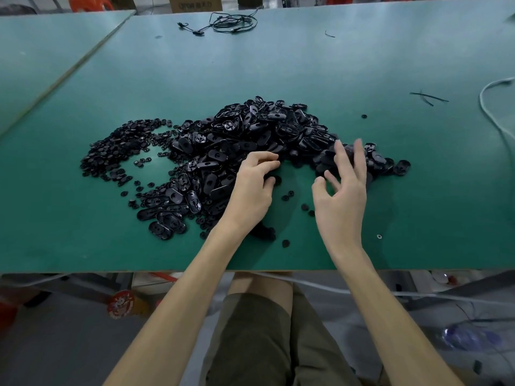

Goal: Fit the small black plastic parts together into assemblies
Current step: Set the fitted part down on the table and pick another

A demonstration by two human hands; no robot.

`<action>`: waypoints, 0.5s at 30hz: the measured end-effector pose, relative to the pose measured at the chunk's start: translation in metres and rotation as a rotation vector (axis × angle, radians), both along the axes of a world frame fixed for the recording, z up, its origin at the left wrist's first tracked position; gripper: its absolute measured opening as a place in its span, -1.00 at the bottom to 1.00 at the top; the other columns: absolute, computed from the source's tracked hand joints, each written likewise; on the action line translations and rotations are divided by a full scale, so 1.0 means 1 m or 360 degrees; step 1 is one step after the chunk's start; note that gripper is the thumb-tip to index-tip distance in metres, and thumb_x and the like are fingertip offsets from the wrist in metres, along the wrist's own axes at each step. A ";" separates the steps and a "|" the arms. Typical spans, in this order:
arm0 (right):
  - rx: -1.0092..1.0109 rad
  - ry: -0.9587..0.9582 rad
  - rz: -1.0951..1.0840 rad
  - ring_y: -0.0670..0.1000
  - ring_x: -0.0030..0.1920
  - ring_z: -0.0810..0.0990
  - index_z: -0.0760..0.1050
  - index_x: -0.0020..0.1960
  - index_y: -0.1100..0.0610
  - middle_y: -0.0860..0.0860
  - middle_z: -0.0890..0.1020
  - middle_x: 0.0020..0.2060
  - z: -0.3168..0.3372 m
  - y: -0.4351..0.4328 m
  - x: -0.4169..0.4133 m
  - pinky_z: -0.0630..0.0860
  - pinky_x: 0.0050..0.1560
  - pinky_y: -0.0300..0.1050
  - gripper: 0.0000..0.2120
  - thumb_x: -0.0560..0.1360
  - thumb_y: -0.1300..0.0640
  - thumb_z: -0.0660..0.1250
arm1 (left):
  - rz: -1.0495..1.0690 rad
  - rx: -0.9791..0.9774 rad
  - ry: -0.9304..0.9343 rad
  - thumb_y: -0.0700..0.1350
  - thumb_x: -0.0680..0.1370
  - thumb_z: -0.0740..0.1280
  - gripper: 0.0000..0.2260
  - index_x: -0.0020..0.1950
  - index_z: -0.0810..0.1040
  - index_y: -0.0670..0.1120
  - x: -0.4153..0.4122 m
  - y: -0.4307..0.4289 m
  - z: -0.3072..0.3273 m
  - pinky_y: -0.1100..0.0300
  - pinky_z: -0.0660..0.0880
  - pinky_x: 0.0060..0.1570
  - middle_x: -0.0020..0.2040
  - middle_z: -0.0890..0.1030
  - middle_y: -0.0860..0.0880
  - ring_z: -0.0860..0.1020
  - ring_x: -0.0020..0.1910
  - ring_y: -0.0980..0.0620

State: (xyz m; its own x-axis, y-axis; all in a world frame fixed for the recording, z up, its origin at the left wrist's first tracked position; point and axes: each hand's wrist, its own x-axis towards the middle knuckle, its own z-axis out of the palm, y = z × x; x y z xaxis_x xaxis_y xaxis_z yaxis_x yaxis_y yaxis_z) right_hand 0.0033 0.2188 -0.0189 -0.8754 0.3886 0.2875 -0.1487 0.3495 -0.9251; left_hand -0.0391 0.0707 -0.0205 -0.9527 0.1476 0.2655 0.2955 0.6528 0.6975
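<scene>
A big heap of black oval plastic shells (250,135) lies mid-table on the green table (278,65). To its left spreads a flatter patch of small round black parts (119,151). My left hand (255,188) sits at the heap's near edge with its fingers curled, and its thumb and fingers pinch a small round part (275,179). My right hand (342,190) hovers over the heap's right end with its fingers spread, blurred and empty. Loose round parts (287,196) lie between my hands.
A tangle of black cable (234,23) lies at the far edge. A white cable (493,107) curves along the right side, near black ties (429,97). A small pale ring (379,236) sits near the front edge (139,270). A second tabletop (41,51) adjoins on the left.
</scene>
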 end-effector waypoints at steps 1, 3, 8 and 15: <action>0.0057 0.0023 0.0025 -0.35 0.40 0.41 0.37 0.58 0.13 -0.05 0.21 0.64 0.000 0.000 0.000 0.41 0.44 -0.27 -0.44 0.62 0.39 0.30 | -0.0003 -0.0008 -0.0006 -0.35 0.63 0.35 -0.70 0.37 0.58 -0.28 -0.001 0.000 0.000 0.57 0.19 0.35 0.41 0.48 -0.07 0.41 0.43 0.00; 0.0274 -0.0008 0.0072 -0.14 0.45 0.44 0.54 0.45 0.13 -0.06 0.49 0.48 0.000 -0.001 0.001 0.36 0.49 -0.20 -0.56 0.60 0.35 0.36 | -0.0014 -0.0037 -0.0003 -0.31 0.62 0.40 -0.72 0.33 0.62 -0.26 -0.001 0.000 0.000 0.45 0.24 0.38 0.41 0.49 -0.08 0.42 0.42 -0.02; 0.0781 -0.0239 0.0053 0.02 0.32 0.37 0.66 0.21 0.03 -0.07 0.61 0.20 -0.004 -0.005 0.004 0.16 0.21 -0.21 -0.77 0.56 0.11 0.50 | 0.0029 -0.0030 0.0015 -0.28 0.58 0.46 -0.71 0.31 0.63 -0.23 -0.001 0.000 -0.001 0.26 0.30 0.44 0.37 0.48 -0.07 0.43 0.40 0.00; 0.0905 -0.0340 0.0081 0.09 0.26 0.34 0.69 0.15 0.02 -0.03 0.57 0.13 -0.008 -0.009 0.001 0.14 0.17 -0.11 -0.81 0.57 0.00 0.48 | 0.0146 0.0131 -0.0056 -0.29 0.59 0.44 -0.80 0.21 0.60 -0.25 0.001 0.001 -0.001 0.35 0.33 0.38 0.39 0.39 -0.06 0.44 0.38 0.01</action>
